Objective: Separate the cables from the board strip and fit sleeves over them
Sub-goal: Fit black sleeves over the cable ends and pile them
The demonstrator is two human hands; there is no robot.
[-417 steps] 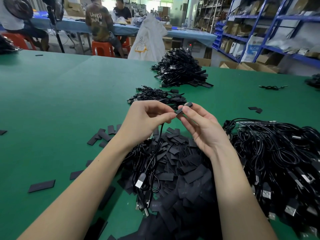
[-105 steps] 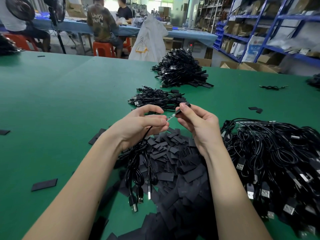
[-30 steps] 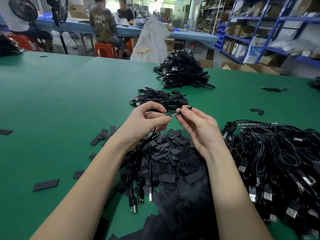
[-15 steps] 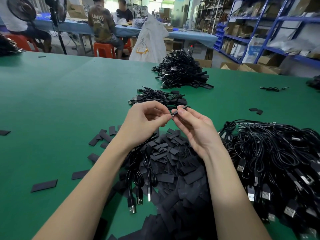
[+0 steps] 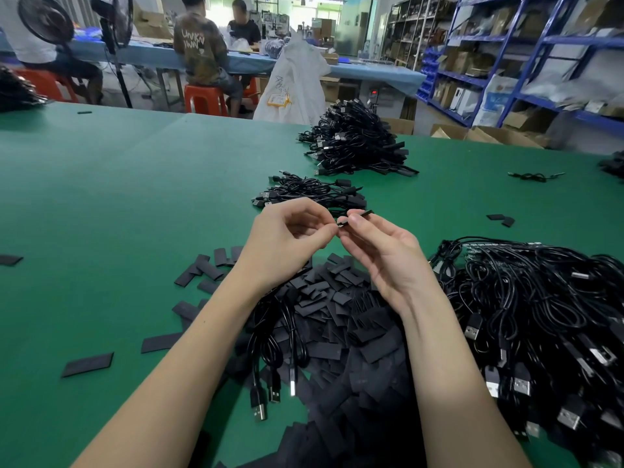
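Above green felt table (image 5: 135,197), both hands pinching thin blk sleeve (image 5: 358,214) w/ cable.

The cable end pinched between the left hand (image 5: 287,238) and right hand (image 5: 385,255) is hidden by fingertips. The unsorted cable heap (image 5: 547,319) runs past the right edge; the sleeve pile (image 5: 341,332) lies partly under both forearms.
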